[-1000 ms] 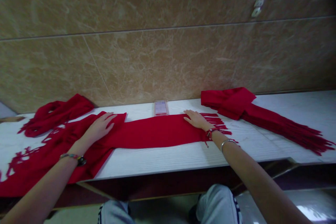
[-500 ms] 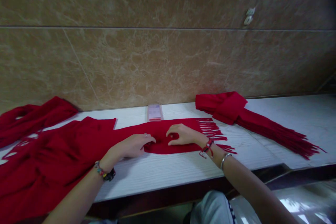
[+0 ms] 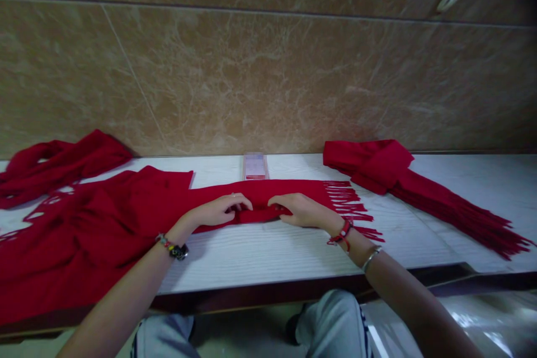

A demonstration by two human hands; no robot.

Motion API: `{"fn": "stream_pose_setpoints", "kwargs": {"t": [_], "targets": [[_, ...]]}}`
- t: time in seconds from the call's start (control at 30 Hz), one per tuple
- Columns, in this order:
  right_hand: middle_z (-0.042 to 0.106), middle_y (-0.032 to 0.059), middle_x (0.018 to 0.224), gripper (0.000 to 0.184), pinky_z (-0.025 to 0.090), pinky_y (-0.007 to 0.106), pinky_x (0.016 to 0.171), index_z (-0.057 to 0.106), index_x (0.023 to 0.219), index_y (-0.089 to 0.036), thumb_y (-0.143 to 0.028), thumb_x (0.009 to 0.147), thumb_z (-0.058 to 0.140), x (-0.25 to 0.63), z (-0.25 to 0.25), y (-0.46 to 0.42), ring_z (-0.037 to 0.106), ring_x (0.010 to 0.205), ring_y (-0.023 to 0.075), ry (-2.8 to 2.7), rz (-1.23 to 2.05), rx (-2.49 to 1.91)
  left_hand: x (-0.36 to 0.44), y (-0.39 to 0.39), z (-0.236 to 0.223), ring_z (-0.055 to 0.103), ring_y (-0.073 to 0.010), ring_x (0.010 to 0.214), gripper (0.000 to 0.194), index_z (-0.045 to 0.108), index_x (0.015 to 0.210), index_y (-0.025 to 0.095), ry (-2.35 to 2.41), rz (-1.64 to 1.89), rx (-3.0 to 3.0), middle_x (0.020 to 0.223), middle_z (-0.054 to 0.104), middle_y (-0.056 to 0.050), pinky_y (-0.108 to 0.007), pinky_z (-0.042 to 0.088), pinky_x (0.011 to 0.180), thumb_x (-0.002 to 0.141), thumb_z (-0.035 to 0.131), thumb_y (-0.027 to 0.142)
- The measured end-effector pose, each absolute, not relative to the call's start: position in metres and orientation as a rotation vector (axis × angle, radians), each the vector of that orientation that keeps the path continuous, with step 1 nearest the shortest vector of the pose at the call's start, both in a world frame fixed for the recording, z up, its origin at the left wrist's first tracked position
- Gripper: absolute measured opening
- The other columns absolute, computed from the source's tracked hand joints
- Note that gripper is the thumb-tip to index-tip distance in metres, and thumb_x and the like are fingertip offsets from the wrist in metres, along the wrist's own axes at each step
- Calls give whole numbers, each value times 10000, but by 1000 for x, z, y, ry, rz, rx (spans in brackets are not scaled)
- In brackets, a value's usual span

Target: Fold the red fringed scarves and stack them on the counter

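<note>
A red scarf [image 3: 310, 185] lies flattened in a strip along the table, its fringe spread to the right and its wide, rumpled part to the left. My left hand [image 3: 220, 210] has its fingers curled over the near edge of the strip, pinching the cloth. A short way to the right, my right hand [image 3: 300, 210] grips the same edge with fingers bent and thumb tucked below. Between the hands the near edge is drawn slightly inward. The fingertips are partly hidden by the cloth and by the hands.
A second red scarf [image 3: 377, 165], looped with its fringe trailing right, lies at the back right. Another bunched red scarf [image 3: 92, 156] is at the back left. A small clear box [image 3: 255, 166] stands against the marbled wall [image 3: 260, 84]. The white table [image 3: 235, 263] ends in a dark front edge.
Both hands have closed on the near edge of the scarf, which has been drawn inward between them. The right hand has turned from a wide curve to a grip. The view has tilted down slightly.
</note>
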State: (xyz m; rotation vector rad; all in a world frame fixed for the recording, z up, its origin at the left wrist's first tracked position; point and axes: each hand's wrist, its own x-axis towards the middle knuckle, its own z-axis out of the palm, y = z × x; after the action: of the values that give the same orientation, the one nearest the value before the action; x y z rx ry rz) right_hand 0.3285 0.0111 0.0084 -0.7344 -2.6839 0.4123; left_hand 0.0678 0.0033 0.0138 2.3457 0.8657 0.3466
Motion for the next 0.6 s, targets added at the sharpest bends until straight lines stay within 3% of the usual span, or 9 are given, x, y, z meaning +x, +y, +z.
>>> {"fn": "stream_pose_setpoints", "kwargs": {"t": [0.1,0.17,0.27,0.43,0.6], "targets": [[616,42,905,311,450,258,707,543,1025,-179,-109,724,512,329,2,17,569,772,141,-2562,510,-764,75,-5,18,501,-135,902,256,546,906,188,853,315,2453,962,547,-26,-269,388,844,740,383,81],[616,37,880,265,458,252,699,544,985,-172,-125,725,538,330,-2,22,573,757,132,-2479,600,-783,82,-12,19,504,-143,829,137,527,886,184,935,315,2504,913,540,-22,-259,407,770,776,472,244],[624,26,826,217,466,243,675,534,956,-166,-179,742,567,331,-5,26,583,731,125,-2397,750,-795,92,-22,17,501,-159,791,348,487,942,183,1120,351,2587,930,523,-25,-258,411,694,699,593,408],[629,11,766,99,447,234,657,583,848,-166,-231,782,546,334,-1,27,570,684,117,-2433,708,-801,97,-22,10,526,-151,841,167,507,960,190,1171,438,2653,938,559,-30,-254,407,748,801,458,192],[634,14,796,176,448,243,672,581,946,-179,-255,793,539,336,1,26,579,716,123,-2450,731,-825,92,-12,4,558,-136,817,182,532,959,190,1202,557,2468,913,605,-19,-256,438,741,778,532,206]]}}
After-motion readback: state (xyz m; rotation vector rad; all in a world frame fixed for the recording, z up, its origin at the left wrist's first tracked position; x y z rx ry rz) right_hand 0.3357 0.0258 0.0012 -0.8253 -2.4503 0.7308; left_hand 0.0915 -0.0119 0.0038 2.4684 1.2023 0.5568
